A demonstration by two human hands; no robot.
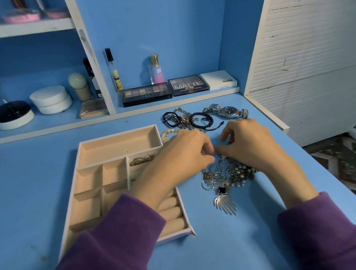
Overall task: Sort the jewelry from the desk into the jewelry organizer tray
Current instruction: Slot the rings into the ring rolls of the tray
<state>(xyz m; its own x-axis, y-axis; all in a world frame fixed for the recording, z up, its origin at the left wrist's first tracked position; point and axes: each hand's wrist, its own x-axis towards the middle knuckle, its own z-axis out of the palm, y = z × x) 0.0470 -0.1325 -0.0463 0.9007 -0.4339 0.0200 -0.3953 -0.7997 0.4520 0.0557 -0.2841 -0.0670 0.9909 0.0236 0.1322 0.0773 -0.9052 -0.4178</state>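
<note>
A beige jewelry organizer tray [115, 145] lies on the blue desk, left of centre, with a few silver pieces [142, 159] in one compartment. A tangled pile of silver earrings and pendants [224, 181] lies to its right. Black bead bracelets [195, 120], a silver watch [228, 110] and a pearl bracelet [169, 133] lie farther back. My left hand [182, 154] and my right hand [248, 141] meet above the pile, fingertips pinching together on a small piece that is hidden between them.
Eyeshadow palettes [146, 93], a white box [219, 80], a perfume bottle [156, 69] and cosmetic jars [51, 100] stand on the low shelf behind. The desk's right edge [326, 172] drops to a patterned floor. A white slatted panel [307, 27] rises at right.
</note>
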